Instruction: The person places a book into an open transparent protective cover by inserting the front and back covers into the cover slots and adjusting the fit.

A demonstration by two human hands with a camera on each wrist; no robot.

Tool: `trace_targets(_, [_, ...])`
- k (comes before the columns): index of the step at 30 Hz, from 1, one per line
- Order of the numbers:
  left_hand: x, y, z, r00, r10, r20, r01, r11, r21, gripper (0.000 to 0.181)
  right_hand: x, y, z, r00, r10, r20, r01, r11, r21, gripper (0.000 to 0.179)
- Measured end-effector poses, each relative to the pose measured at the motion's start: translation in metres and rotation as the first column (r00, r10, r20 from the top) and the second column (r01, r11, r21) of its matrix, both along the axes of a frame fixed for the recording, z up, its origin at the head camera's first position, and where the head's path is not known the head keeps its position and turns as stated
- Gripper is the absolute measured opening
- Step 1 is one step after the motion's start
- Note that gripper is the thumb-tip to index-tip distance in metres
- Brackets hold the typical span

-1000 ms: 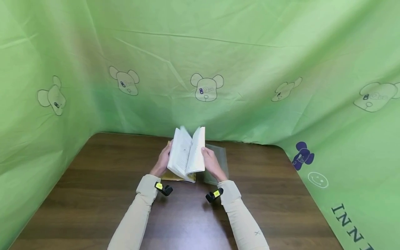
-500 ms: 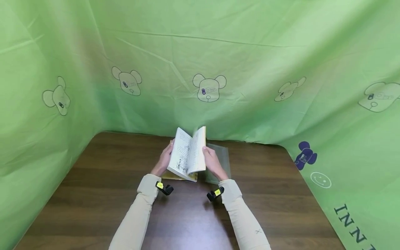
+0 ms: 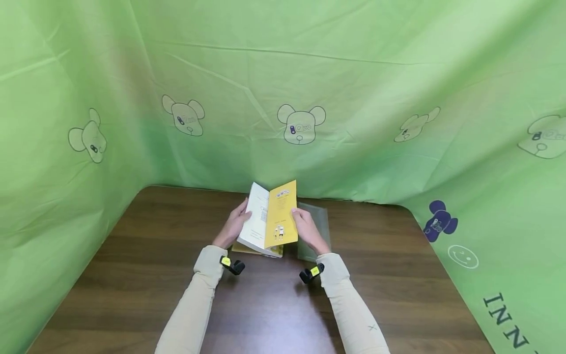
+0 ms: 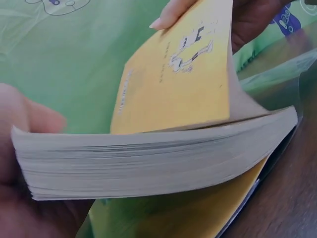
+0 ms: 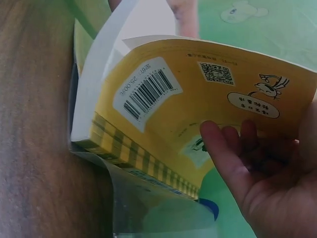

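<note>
Brown wood-grain table (image 3: 274, 314) nearest, beige sleeves (image 3: 190, 305) over it. Left hand (image 3: 232, 225) grips an open book (image 3: 254, 232) by its white-page side; right hand (image 3: 309, 231) pinches the yellow cover (image 3: 281, 209). Book tilted, toward table's far edge, partly over a yellow item (image 3: 245, 250). Clear plastic sheet (image 3: 321, 223) beside right hand. Green curtain (image 3: 239, 78) with cartoon heads behind.

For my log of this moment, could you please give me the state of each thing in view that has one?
Book: open, held up at a tilt.
Yellow cover: opened away from the pages, curved.
Left hand: gripping the book.
Right hand: pinching the yellow cover.
Clear plastic sheet: spread out; whether attached, unclear.
Yellow piece below the book: partly hidden.
Green cloth: hanging, creased.
</note>
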State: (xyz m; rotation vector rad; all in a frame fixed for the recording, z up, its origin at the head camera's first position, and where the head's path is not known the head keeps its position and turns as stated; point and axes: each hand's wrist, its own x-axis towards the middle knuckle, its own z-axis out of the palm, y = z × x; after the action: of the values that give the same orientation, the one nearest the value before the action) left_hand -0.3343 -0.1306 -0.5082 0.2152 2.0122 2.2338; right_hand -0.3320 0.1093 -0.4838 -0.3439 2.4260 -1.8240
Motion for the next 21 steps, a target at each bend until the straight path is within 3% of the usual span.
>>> trace_targets(4, [0.001,-0.005,-0.001,0.996,0.057,-0.062,-0.066,0.986,-0.156,0.057,0.000,0.005,0.000,1.000,0.005,-0.012,-0.005,1.000,-0.012,0.041])
trace_targets(8, [0.002,-0.009,-0.003,0.981,0.123,-0.153,-0.168,0.927,-0.335,0.052,-0.002,0.011,-0.002,0.999,-0.019,-0.044,0.018,0.999,-0.038,0.041])
trace_targets(11, [0.005,-0.011,-0.003,0.969,0.162,-0.184,-0.227,0.876,-0.426,0.050,-0.003,0.014,-0.004,0.998,-0.044,-0.051,0.043,0.999,-0.034,0.046])
trace_targets(16, [0.009,-0.011,-0.003,0.951,0.220,-0.218,-0.302,0.812,-0.500,0.046,-0.004,0.016,-0.009,0.998,-0.051,-0.040,0.051,0.999,-0.013,0.048])
trace_targets(21, [0.011,-0.011,-0.006,0.931,0.251,-0.266,-0.358,0.775,-0.521,0.040,-0.005,0.018,-0.012,0.998,-0.044,-0.041,0.044,0.999,-0.004,0.049])
